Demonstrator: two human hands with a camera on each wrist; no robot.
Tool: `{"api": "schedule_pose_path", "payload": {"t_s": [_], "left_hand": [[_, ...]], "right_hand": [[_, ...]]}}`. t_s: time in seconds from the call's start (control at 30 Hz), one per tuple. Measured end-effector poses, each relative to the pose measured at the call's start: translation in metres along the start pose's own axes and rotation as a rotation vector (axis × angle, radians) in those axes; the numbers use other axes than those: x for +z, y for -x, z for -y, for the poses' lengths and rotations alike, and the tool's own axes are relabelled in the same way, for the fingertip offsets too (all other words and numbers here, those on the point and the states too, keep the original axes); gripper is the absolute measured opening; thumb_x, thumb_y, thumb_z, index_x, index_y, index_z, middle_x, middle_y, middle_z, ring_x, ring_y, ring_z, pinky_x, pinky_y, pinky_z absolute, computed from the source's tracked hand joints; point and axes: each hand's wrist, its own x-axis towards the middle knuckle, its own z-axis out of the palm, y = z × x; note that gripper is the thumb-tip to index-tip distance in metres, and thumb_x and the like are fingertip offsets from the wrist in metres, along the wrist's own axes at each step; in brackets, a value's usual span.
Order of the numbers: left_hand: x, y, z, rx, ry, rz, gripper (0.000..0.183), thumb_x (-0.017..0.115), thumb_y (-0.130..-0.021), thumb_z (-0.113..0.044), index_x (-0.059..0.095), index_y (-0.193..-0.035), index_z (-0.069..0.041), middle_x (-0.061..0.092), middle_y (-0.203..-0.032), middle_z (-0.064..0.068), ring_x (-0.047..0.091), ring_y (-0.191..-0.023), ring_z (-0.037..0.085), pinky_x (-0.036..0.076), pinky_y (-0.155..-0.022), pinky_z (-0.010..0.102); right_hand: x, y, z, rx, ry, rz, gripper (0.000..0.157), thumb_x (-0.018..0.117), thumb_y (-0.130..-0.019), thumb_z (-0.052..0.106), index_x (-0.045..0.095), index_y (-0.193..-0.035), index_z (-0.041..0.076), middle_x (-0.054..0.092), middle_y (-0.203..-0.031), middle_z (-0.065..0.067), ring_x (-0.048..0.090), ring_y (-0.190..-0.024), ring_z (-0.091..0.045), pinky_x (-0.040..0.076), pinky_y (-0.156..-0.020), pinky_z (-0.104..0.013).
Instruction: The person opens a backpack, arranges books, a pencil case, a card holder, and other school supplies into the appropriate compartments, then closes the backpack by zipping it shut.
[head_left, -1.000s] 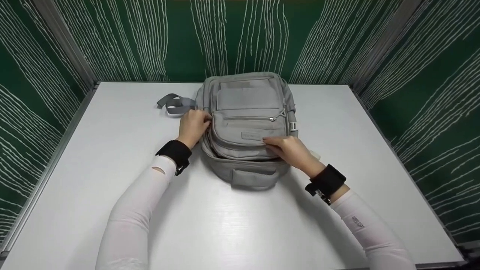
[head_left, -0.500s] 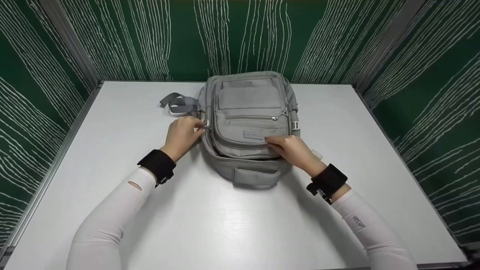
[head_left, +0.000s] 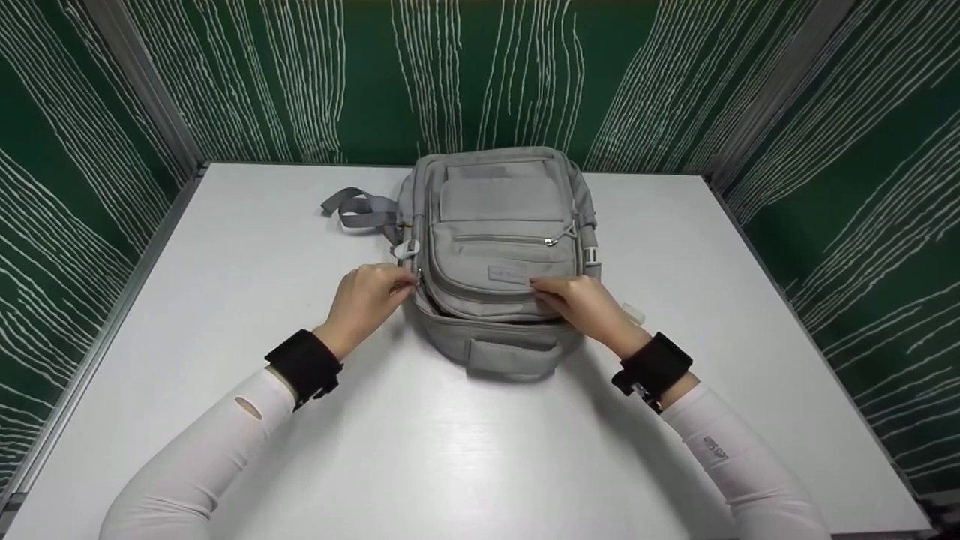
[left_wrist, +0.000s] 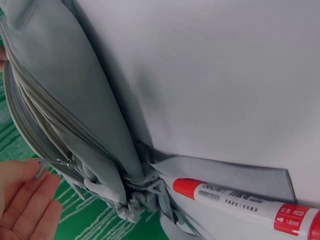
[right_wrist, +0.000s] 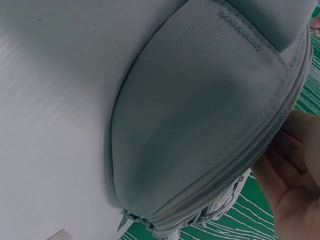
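A grey backpack (head_left: 502, 202) lies on the white table with its top handle (head_left: 513, 357) toward me. Its main compartment is partly unzipped, and a gap shows along the curved top edge. At the bag's left side my left hand (head_left: 367, 300) pinches a zipper pull (left_wrist: 42, 169) between thumb and fingers, as the left wrist view shows. My right hand (head_left: 592, 307) holds the backpack's front near the label patch (head_left: 507, 274), thumb and fingertips at the panel's edge. In the right wrist view its fingertips are partly hidden behind the bag.
A red-and-white marker (left_wrist: 245, 205) lies next to a strap end in the left wrist view. The grey strap (head_left: 360, 208) curls out on the bag's left. A small pale item (head_left: 634, 313) lies beyond my right hand. Green, white-streaked walls surround the table (head_left: 465, 465).
My left hand has moved down along the bag's left side toward me, drawing the zipper pull. A white piece at that side has come into view. The right hand stays in place.
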Motion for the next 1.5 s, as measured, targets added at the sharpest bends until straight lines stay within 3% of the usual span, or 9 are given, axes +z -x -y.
{"api": "schedule_pose_path", "payload": {"t_s": [0.4, 0.73, 1.03, 1.13, 1.33, 1.4, 1.5], "left_hand": [[0.007, 0.021, -0.022, 0.087, 0.05, 0.006, 0.008, 0.077, -0.088, -0.006, 0.081, -0.095, -0.007, 0.081, -0.096, 0.008, 0.078, -0.091, 0.024, 0.063, -0.079, 0.04], [0.017, 0.024, -0.047, 0.116, 0.101, 0.024, 0.008, 0.077, -0.089, -0.009, 0.081, -0.096, -0.009, 0.082, -0.094, 0.005, 0.078, -0.091, 0.021, 0.062, -0.083, 0.038], [0.022, 0.024, -0.049, 0.073, 0.15, 0.005, 0.009, 0.077, -0.09, -0.009, 0.081, -0.097, -0.009, 0.081, -0.095, 0.004, 0.077, -0.09, 0.02, 0.061, -0.082, 0.036], [0.021, 0.025, -0.048, 0.069, 0.165, 0.007, 0.008, 0.077, -0.09, -0.01, 0.081, -0.097, -0.009, 0.081, -0.096, 0.005, 0.077, -0.089, 0.02, 0.061, -0.081, 0.036], [0.019, 0.027, -0.046, 0.066, 0.178, 0.008, 0.008, 0.077, -0.09, -0.009, 0.081, -0.097, -0.008, 0.081, -0.095, 0.005, 0.077, -0.089, 0.021, 0.061, -0.08, 0.036], [0.019, 0.028, -0.045, 0.061, 0.179, 0.007, 0.008, 0.077, -0.089, -0.009, 0.081, -0.096, -0.008, 0.081, -0.095, 0.005, 0.077, -0.089, 0.021, 0.061, -0.081, 0.036], [0.02, 0.03, -0.044, 0.055, 0.185, 0.01, 0.008, 0.077, -0.089, -0.008, 0.081, -0.096, -0.008, 0.081, -0.095, 0.006, 0.077, -0.089, 0.021, 0.061, -0.082, 0.036]], "right_hand": [[0.0, -0.001, 0.002, 0.012, 0.016, 0.009, 0.023, 0.068, -0.097, 0.009, 0.075, -0.118, 0.003, 0.077, -0.115, -0.017, 0.076, -0.106, -0.034, 0.061, -0.094, -0.045], [0.0, -0.003, 0.002, 0.006, 0.012, 0.003, 0.021, 0.068, -0.096, 0.008, 0.075, -0.116, 0.002, 0.078, -0.112, -0.017, 0.077, -0.103, -0.034, 0.062, -0.091, -0.046], [-0.003, 0.001, 0.0, -0.034, 0.045, 0.023, 0.028, 0.068, -0.098, 0.013, 0.072, -0.123, 0.002, 0.075, -0.122, -0.017, 0.074, -0.111, -0.035, 0.06, -0.097, -0.047], [-0.01, 0.008, -0.006, -0.076, 0.095, 0.032, 0.04, 0.071, -0.097, 0.025, 0.069, -0.13, 0.002, 0.072, -0.129, -0.017, 0.072, -0.116, -0.035, 0.06, -0.095, -0.049], [-0.027, 0.029, -0.027, -0.108, 0.219, 0.12, 0.097, 0.082, -0.075, 0.062, 0.054, -0.148, 0.005, 0.059, -0.148, -0.018, 0.061, -0.134, -0.038, 0.056, -0.102, -0.053], [-0.031, 0.034, -0.034, -0.119, 0.258, 0.151, 0.11, 0.084, -0.067, 0.068, 0.049, -0.152, 0.006, 0.054, -0.153, -0.018, 0.055, -0.141, -0.037, 0.052, -0.109, -0.053], [-0.032, 0.037, -0.043, -0.152, 0.316, 0.191, 0.116, 0.087, -0.064, 0.065, 0.044, -0.155, 0.007, 0.05, -0.157, -0.017, 0.048, -0.146, -0.037, 0.047, -0.115, -0.053]]}}
